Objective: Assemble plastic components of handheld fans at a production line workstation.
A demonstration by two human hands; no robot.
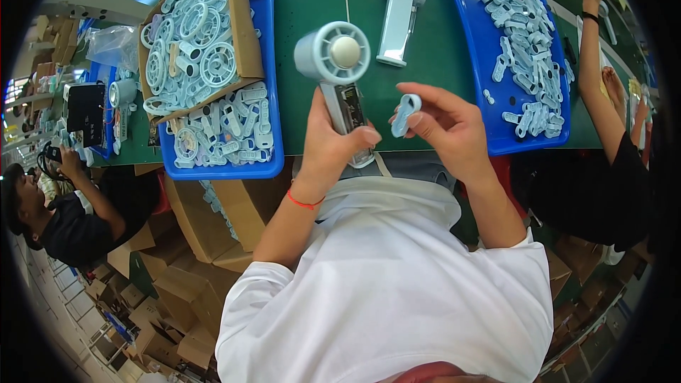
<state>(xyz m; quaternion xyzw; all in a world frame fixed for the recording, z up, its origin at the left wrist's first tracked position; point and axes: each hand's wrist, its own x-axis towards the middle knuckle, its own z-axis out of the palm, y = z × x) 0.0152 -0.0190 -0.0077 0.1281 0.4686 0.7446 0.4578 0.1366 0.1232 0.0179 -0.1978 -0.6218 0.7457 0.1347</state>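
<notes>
My left hand [330,138] is wrapped round the handle of a light blue handheld fan [306,57], held upright with its round head at the top. The handle's face is uncovered and shows dark parts inside. To its right, my right hand [447,124] pinches a small light blue plastic cover [405,115] with an oval hole near its upper end. The cover is apart from the fan. Farther back, a second handheld fan body [399,18] lies on the green table [312,0].
A blue tray [279,149] at left holds loose plastic parts and a cardboard box [245,21] of round grilles. Another blue tray [472,35] at right holds many small covers. Co-workers sit on both sides: a person [85,206] at left, a bare arm [590,64] at right.
</notes>
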